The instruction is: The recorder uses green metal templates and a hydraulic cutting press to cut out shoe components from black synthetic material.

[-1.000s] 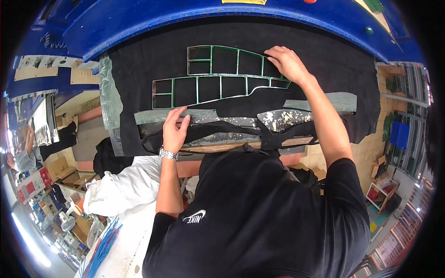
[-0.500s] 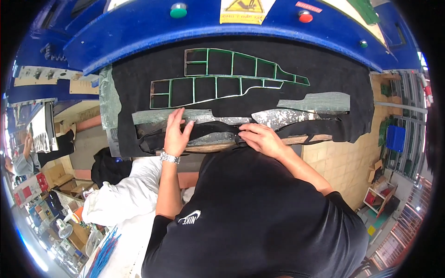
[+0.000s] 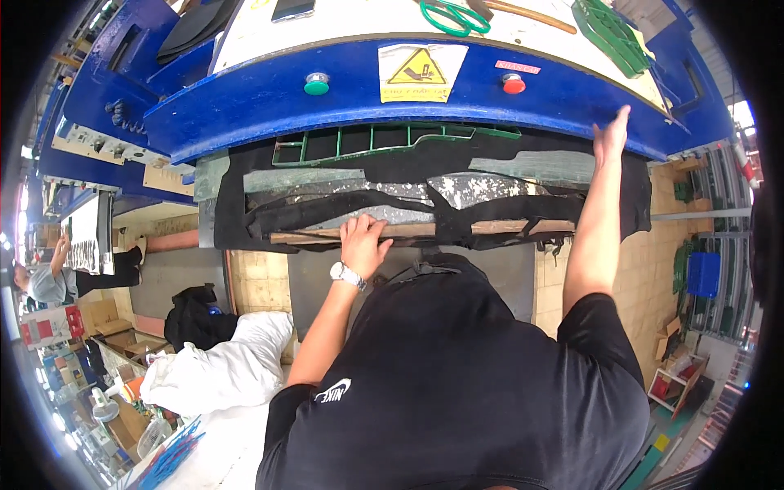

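Note:
My left hand (image 3: 363, 243) lies on the near edge of the cutting bed, its fingers loosely spread over a wooden strip (image 3: 314, 234) beside torn black sheet scraps (image 3: 327, 200). My right hand (image 3: 610, 140) is up at the lower right of the blue press beam (image 3: 269, 122), with fingers stretched out against or close to it; whether they touch cannot be told. A green-edged cutting die (image 3: 339, 147) rests on the black sheet material (image 3: 400, 170), partly hidden under the beam.
On the beam sit a green button (image 3: 317, 84), a red button (image 3: 513, 85) and a yellow warning sign (image 3: 422, 69). Green-handled scissors (image 3: 453, 16) and a green die (image 3: 611, 37) lie on top. A person (image 3: 49, 273) works far left. A white sack (image 3: 216, 355) stands left.
The blue beam now covers more of the bed, hiding much of the dies. My right hand has left the scraps and gone up to the beam; my left hand has shifted right and nearer.

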Demonstrator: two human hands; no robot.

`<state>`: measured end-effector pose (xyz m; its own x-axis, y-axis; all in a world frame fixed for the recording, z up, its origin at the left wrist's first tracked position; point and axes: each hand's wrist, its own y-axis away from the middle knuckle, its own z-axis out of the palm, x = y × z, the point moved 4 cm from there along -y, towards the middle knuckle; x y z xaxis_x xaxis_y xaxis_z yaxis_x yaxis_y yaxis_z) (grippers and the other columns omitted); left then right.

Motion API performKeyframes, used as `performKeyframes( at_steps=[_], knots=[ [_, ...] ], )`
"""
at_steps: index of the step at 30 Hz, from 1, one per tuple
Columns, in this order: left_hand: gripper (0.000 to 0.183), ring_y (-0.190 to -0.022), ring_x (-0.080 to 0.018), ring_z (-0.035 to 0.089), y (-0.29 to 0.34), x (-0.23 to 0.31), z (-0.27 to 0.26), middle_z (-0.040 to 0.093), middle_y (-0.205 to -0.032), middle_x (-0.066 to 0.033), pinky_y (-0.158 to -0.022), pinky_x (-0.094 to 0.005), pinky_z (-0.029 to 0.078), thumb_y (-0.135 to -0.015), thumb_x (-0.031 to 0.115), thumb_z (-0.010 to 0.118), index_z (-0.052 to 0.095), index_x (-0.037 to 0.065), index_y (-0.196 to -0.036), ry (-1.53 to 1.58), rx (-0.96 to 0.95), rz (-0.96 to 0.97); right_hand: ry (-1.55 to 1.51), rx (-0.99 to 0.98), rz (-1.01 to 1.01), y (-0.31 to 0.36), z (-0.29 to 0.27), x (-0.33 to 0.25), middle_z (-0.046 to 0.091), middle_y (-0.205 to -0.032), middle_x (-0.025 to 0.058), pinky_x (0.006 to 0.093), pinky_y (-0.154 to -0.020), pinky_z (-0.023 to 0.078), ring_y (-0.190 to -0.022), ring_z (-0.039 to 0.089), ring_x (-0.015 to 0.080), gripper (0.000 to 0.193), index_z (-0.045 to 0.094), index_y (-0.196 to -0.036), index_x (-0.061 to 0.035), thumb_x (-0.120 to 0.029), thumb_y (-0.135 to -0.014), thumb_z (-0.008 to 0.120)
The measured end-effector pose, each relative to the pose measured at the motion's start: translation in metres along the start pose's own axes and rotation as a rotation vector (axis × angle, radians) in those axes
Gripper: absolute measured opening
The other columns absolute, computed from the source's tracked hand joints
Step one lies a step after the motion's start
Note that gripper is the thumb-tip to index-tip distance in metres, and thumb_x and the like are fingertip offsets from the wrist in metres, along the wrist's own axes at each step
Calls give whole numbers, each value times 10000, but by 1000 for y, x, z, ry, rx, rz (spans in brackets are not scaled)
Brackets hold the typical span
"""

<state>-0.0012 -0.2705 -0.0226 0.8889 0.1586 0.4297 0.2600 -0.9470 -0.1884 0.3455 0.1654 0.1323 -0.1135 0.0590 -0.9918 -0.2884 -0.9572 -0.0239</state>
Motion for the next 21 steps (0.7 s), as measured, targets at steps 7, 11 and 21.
performKeyframes(
  at_steps=[7,11,21],
  knots=[
    [442,-1078,-302,519,10,-17,1,590,-1107,-86,-986,-434,389,-781,234,793,694,118,-1196,71,49,14,150,-182,2,62,-48,34,48,-1677,96,547,-1092,354,-1462,269,266,986,33,-1600,-53,-647,-971,506],
    [447,-1096,-320,513,11,-22,1,588,-1133,-93,-1032,-448,371,-805,251,773,683,113,-1221,57,81,77,611,-535,-148,160,-69,70,637,-1326,169,392,-957,513,-1181,639,274,607,574,-1351,15,-426,-946,675],
    [479,-1229,-318,503,7,-11,-2,572,-1203,-83,-1182,-522,265,-825,256,760,644,137,-1275,33,-58,-71,1318,-887,-584,289,-30,97,640,-1141,108,486,-916,444,-1138,601,299,443,705,-1143,-94,-279,-761,830]
  ],
)
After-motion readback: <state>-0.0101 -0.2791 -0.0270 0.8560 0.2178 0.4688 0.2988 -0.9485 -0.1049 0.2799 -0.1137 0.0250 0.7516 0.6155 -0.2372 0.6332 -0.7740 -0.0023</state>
